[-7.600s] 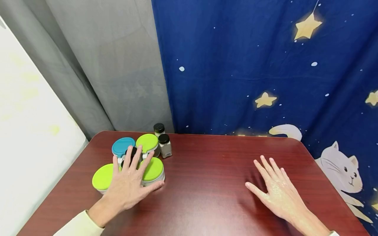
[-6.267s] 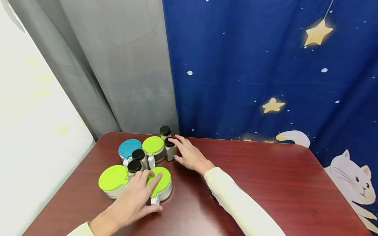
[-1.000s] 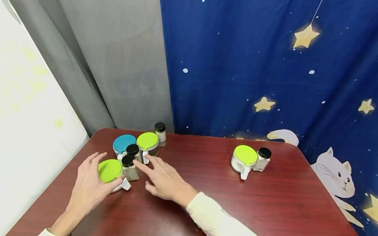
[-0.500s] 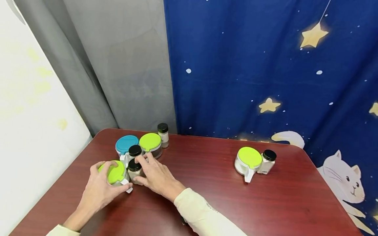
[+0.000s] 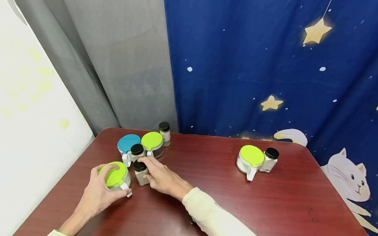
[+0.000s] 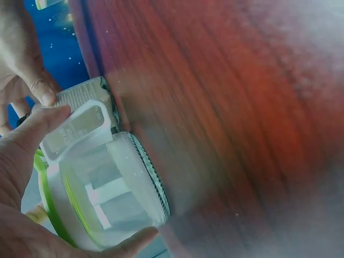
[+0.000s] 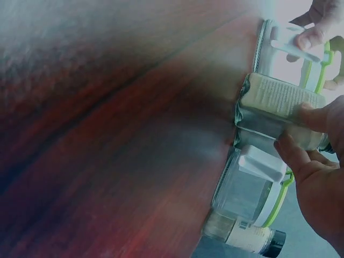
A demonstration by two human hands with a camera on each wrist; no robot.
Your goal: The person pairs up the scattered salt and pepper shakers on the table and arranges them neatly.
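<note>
In the head view my left hand (image 5: 98, 190) curls round a clear seasoning jar (image 5: 113, 175) with a lime-green lid and white handle, thumb by the handle. The left wrist view shows fingers round the same jar (image 6: 118, 201). Just to its right, my right hand (image 5: 165, 177) grips a square spice bottle (image 5: 141, 175) with a black cap. The right wrist view has thumb and fingers on either side of this bottle (image 7: 274, 99). It stands upright on the table, apart from the left hand's jar. The right fingertips are partly hidden behind the cap.
Behind the hands stand a blue-lidded jar (image 5: 129, 143), another black-capped bottle (image 5: 137, 150), a green-lidded jar (image 5: 152, 140) and a slim round shaker (image 5: 165, 134). On the right, a green-lidded jar (image 5: 251, 157) and a square bottle (image 5: 268, 160) stand side by side on the red-brown table (image 5: 206, 164).
Since the oldest frames, one green-lidded jar and one black-capped bottle have moved from the left cluster to the right. My right hand has taken hold of another bottle, which has shifted slightly rightward.
</note>
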